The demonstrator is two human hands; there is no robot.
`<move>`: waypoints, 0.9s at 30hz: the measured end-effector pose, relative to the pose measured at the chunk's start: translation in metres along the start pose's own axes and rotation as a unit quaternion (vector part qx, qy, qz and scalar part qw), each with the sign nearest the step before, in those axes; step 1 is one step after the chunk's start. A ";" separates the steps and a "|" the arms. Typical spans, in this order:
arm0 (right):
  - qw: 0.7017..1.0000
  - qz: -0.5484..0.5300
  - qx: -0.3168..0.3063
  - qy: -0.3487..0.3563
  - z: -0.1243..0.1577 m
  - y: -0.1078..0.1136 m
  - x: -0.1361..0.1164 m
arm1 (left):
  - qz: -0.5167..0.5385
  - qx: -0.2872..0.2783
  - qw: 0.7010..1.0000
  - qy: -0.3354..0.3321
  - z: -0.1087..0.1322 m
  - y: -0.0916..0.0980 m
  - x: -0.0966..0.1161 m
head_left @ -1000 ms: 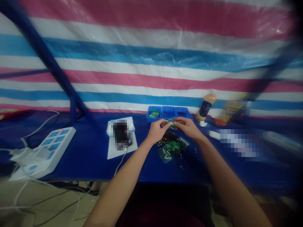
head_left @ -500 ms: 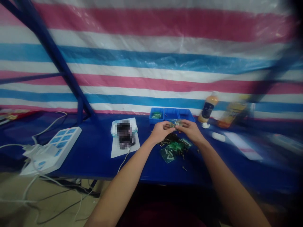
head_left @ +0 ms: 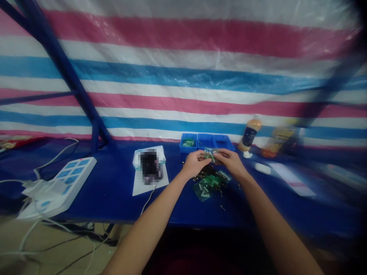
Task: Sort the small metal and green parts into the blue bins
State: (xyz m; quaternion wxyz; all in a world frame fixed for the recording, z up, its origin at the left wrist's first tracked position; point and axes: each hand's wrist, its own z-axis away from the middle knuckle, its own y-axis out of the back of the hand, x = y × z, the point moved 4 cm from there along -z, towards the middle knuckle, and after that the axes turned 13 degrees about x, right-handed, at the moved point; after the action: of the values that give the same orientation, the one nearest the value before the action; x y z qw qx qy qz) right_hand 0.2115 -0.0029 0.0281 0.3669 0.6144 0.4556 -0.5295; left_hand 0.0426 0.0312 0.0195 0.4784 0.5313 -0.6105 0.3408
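Observation:
Between my two hands is a small clear plastic bag (head_left: 210, 153) with small pale and greenish parts inside. My left hand (head_left: 195, 163) pinches its left side, and my right hand (head_left: 229, 160) grips the right side. Beneath them on the blue table lies a pile of small dark and brassy screws (head_left: 200, 173), mixed with green pieces (head_left: 212, 181). At the pile's front left lies another clear bag (head_left: 202, 191) with white plugs or pins in it. A single screw (head_left: 222, 207) lies nearer the table's front edge. Just behind my hands stand blue bins; the left bin (head_left: 188, 149) holds green bagged items.
A pixelated dark device (head_left: 150, 166) rests on white paper with a cable attached. Far left sits a white power strip (head_left: 69, 183) with plugs and cords. Two drink bottles, one orange (head_left: 250, 133), stand at the back right. A white case (head_left: 262, 168) lies near them.
The small bag is tilted differently between my fingers, and its contents show more plainly. Both hands stay close together above the pile. The view has shifted slightly.

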 end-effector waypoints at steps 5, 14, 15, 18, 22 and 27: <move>0.998 0.005 0.053 -0.019 -0.006 0.015 0.002 | -0.026 0.099 0.994 0.035 -0.011 0.021 0.001; 0.998 0.023 0.063 -0.021 -0.004 0.018 -0.001 | -0.341 0.322 0.883 0.010 -0.055 0.089 0.054; 0.997 0.027 0.064 -0.017 -0.005 0.018 -0.002 | -0.357 0.329 0.874 -0.015 -0.043 0.094 0.063; 0.996 0.049 0.078 0.017 -0.004 0.024 -0.009 | -0.413 0.326 0.848 -0.059 0.019 0.110 0.074; 0.978 0.106 0.159 0.084 0.008 0.058 -0.023 | -0.506 0.332 0.796 -0.021 0.103 0.141 0.059; 0.907 0.363 0.189 0.101 0.032 0.105 -0.015 | -0.557 0.280 0.782 -0.016 0.104 0.172 0.038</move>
State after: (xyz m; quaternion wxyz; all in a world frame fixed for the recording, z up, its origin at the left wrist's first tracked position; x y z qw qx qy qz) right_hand 0.3007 -0.0682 0.0345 0.3621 0.8456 0.1273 -0.3711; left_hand -0.1473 -0.0426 0.0390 0.4052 0.8947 -0.0934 0.1631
